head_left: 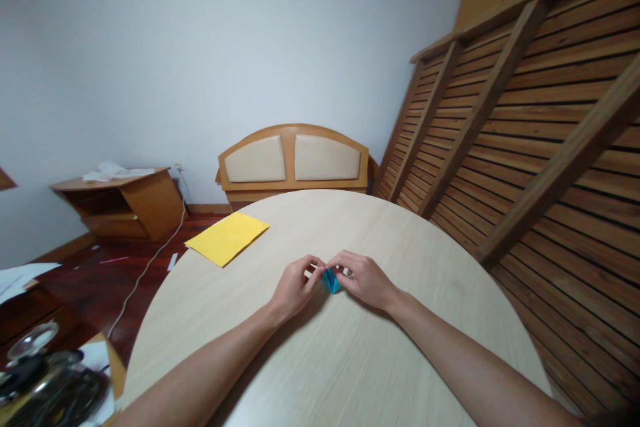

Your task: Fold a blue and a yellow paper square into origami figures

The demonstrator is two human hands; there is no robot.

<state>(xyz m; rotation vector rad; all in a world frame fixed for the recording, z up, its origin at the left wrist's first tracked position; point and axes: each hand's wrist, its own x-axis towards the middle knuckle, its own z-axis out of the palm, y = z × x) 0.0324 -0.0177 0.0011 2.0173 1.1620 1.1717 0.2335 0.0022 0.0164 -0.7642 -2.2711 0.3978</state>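
A small piece of folded blue paper (331, 280) is held just above or on the table, near its middle. My left hand (299, 285) pinches its upper left edge between thumb and fingers. From the other side, my right hand (363, 278) pinches the upper right edge, with its fingertips almost meeting those of the left. The fingers hide the paper's top part; its lower end narrows downward and shows a dark crease.
Yellow paper (227, 239) lies at the far left of the round wooden table (400, 347). A slatted wooden panel (500, 147) leans along the right. Behind stands a padded headboard (294, 157); a small cabinet (120, 207) is at left, and a cable (145, 267) crosses the floor.
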